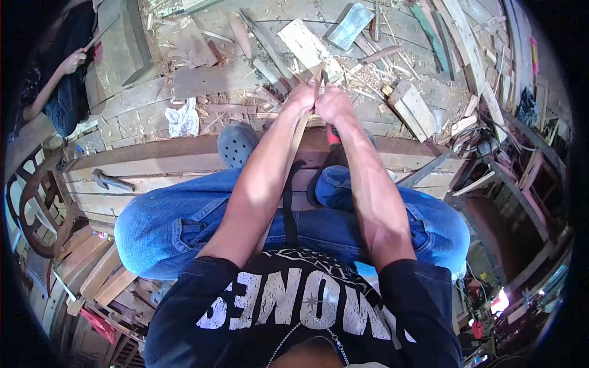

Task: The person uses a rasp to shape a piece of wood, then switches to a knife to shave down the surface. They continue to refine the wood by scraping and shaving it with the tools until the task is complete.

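My left hand (pixel 302 98) is closed around a thin wooden strip (pixel 299 132), which runs back under my left forearm. Right beside it, my right hand (pixel 332 103) is wrapped around a knife, its dark blade (pixel 324 76) showing above my fingers against the wood. A red and black handle end (pixel 333 135) sticks out below my right wrist. The two hands nearly touch, and my fingers partly hide where blade and wood meet. Just beyond them lies a pale wooden block (pixel 307 46) on the plank floor.
Wood shavings and offcuts litter the floor. A grey-blue block (pixel 350 26) lies ahead, a thick wood block (pixel 412 110) to the right. A hammer (pixel 112 181) rests on the beam at left. Crumpled white paper (pixel 183 118) lies nearby. Another person's hand (pixel 73 62) holds a tool at far left.
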`<state>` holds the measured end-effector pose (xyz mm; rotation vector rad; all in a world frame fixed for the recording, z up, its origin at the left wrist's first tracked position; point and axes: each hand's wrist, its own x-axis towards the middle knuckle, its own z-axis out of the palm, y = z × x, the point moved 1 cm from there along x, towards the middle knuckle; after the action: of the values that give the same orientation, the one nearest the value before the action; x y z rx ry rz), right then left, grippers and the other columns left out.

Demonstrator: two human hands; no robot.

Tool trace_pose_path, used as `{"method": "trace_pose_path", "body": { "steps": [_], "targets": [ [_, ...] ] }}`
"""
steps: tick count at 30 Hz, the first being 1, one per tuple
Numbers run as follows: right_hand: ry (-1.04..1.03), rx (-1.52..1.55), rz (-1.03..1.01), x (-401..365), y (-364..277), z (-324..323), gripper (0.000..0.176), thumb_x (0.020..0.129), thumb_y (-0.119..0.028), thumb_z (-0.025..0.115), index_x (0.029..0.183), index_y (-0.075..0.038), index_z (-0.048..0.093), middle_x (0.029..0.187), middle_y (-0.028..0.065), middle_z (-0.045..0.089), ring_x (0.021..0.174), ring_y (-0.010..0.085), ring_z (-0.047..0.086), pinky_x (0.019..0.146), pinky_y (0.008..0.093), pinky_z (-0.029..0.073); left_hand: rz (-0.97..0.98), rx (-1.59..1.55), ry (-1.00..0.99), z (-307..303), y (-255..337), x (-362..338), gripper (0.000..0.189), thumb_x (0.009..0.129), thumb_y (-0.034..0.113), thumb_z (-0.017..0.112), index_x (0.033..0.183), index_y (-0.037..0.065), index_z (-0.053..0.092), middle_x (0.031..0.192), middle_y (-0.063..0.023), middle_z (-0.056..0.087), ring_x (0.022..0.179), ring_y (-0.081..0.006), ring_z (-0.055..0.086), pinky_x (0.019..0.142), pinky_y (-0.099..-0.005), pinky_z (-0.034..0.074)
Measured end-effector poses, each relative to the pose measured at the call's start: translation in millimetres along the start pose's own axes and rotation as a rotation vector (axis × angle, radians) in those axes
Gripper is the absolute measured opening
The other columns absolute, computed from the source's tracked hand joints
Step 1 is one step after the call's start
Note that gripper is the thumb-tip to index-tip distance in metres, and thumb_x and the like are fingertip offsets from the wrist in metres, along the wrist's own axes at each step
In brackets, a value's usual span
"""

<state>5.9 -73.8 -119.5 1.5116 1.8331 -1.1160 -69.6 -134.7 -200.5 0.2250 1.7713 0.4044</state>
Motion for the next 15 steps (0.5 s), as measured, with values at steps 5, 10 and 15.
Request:
{"method": "trace_pose_path", "body": {
  "steps": [5, 10, 15],
  "targets": [
    [-0.107, 0.031, -0.029, 5.2, 2.6, -1.5, 0.057, 0.090, -0.046, 0.037, 0.107, 0.006, 0.055, 0.103, 0.0295, 0.058, 0.100, 0.0391, 0.058, 0.087, 0.0406, 0.046, 0.186, 0.315, -0.038, 1.9, -8.6, 18.2, 0.059, 0.088, 0.049, 0.039, 0.078, -0.004, 0.063, 0.071, -0.0175, 0.062, 0.071, -0.0261, 0.060, 0.068, -0.0383, 0.045],
    [-0.006, -0.076, -0.089, 16.0, 6.2, 8.6, 0.036, 0.088, -0.026, 0.042, 0.094, 0.007, 0.056, 0.073, 0.0227, 0.064, 0.066, 0.0278, 0.066, 0.065, 0.0389, 0.052, 0.140, 0.167, -0.068, 0.4, -5.6, 8.0, 0.053, 0.087, 0.043, 0.045, 0.073, -0.005, 0.061, 0.062, -0.0129, 0.059, 0.057, -0.0213, 0.057, 0.055, -0.0365, 0.044],
    [-0.087, -0.073, -0.035, 12.9, -0.8, 0.7, 0.043, 0.091, -0.031, 0.039, 0.093, 0.008, 0.056, 0.076, 0.0245, 0.063, 0.071, 0.0315, 0.066, 0.070, 0.0382, 0.052, 0.110, 0.140, -0.026, -0.1, -13.7, 15.6, 0.051, 0.084, 0.043, 0.049, 0.075, -0.006, 0.061, 0.064, -0.0129, 0.060, 0.057, -0.0203, 0.058, 0.055, -0.0362, 0.044]
  ]
}}
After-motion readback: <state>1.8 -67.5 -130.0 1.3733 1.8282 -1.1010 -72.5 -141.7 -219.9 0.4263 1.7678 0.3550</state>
